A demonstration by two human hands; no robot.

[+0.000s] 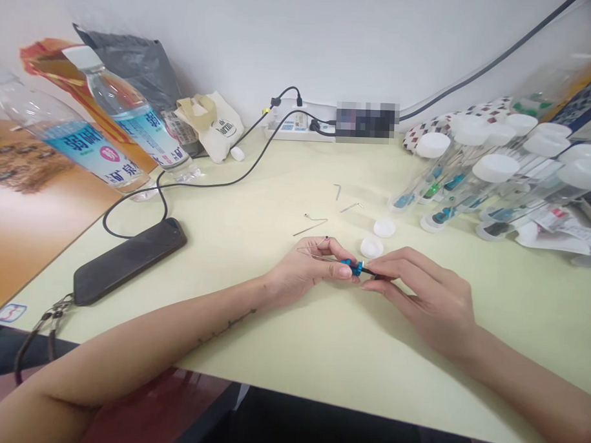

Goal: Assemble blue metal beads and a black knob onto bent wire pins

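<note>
My left hand (306, 270) pinches a small blue piece (352, 268) between thumb and fingers, and a thin bent wire runs back from it over the palm. From the right, my right hand (426, 297) grips a black part (371, 272) that meets the blue piece end to end. Both hands are held just above the pale yellow table (281, 350). Two round white caps (384, 228) lie beyond the fingers. Farther back are a thin bent metal pin (311, 226), a short pin (351, 207) and a small L-shaped key (337, 191).
Capped clear tubes (496, 169) with blue and green pieces stand at the right. A dark phone (129, 261) with a strap lies at the left, beside a looping black cable (219, 183). Water bottles (148, 129), a cloth pouch (218, 128) and a power strip (299, 128) are behind.
</note>
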